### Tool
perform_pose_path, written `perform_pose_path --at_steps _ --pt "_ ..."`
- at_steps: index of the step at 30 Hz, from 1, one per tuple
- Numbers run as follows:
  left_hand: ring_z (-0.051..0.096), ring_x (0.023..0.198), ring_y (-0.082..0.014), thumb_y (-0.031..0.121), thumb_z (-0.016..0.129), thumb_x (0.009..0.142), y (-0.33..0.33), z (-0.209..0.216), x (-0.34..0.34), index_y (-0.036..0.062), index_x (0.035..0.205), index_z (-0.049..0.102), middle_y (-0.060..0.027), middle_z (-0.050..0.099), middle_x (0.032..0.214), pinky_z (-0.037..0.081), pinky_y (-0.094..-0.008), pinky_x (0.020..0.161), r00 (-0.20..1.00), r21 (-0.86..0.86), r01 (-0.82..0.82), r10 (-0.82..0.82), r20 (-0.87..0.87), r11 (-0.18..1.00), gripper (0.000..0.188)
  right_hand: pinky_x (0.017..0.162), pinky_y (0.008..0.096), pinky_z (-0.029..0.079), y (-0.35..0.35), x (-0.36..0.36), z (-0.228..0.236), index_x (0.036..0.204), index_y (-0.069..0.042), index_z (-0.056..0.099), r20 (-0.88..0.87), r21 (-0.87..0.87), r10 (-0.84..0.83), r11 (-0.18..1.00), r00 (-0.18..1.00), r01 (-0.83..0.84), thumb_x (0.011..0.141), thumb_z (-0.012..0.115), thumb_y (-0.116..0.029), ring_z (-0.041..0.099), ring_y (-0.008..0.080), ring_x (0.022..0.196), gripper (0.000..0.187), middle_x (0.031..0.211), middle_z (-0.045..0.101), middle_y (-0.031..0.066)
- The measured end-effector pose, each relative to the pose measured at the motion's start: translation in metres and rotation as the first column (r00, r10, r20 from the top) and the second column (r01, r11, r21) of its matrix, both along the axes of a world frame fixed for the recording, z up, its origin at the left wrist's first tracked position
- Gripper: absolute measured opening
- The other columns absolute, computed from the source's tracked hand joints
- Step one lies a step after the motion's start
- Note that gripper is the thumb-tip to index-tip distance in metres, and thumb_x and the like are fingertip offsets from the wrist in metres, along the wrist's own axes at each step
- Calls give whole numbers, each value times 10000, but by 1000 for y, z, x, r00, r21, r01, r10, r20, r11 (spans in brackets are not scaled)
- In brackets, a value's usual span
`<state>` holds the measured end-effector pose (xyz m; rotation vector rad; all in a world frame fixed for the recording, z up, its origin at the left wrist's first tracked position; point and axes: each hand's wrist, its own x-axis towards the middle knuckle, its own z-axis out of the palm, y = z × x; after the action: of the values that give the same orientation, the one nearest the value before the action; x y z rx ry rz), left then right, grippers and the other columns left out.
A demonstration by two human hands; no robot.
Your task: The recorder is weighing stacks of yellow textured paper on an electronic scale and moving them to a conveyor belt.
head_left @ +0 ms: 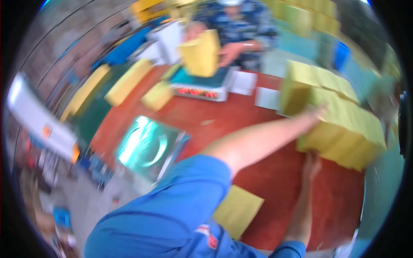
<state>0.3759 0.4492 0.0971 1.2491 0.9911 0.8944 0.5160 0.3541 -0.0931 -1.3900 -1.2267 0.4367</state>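
A: What's the setting?
B: A workroom; a red tabletop (275, 180) carries a digital scale (200, 93), my landmark.
A: Left of it?
B: Slim yellow blocks (128, 81), lined up perhaps for easy reach. A glossy green-topped plate (148, 148) lies in front of the scale, to its left.
A: On the scale?
B: An upright yellow pack (200, 53), steadied by a co-worker's hands (232, 52), presumably against tipping.
A: Rightward?
B: A yellow sheet (241, 210) in front; then, right of the scale, the row of yellow packs (344, 137), set close, likely for mutual support.
A: The grip there?
B: Right hand (313, 163) at its lower near edge, left hand (319, 111) by its top, probably steadying it. Blurred: I can't tell whether fingers spread or pinch.
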Motion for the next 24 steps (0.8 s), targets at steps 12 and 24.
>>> perform_pose_path --at_steps 12,24 --pt "521 1191 -366 430 682 802 -163 40 -392 -89 1297 492 -274 537 1253 416 -409 1018 810 630 138 280 -516 764 742 706 236 468 -93 -13 61 956 -72 602 -511 -301 79 916 856 -265 946 531 -107 560 122 790 80 875 580 23" --pt "382 1381 -304 435 638 883 -368 -2 -884 -29 1446 372 -208 360 1512 349 -378 1106 551 101 -650 559 -620 753 776 771 317 513 -315 -496 213 899 12 629 -93 -3 807 585 583 -811 876 526 10 632 191 805 105 904 673 121"
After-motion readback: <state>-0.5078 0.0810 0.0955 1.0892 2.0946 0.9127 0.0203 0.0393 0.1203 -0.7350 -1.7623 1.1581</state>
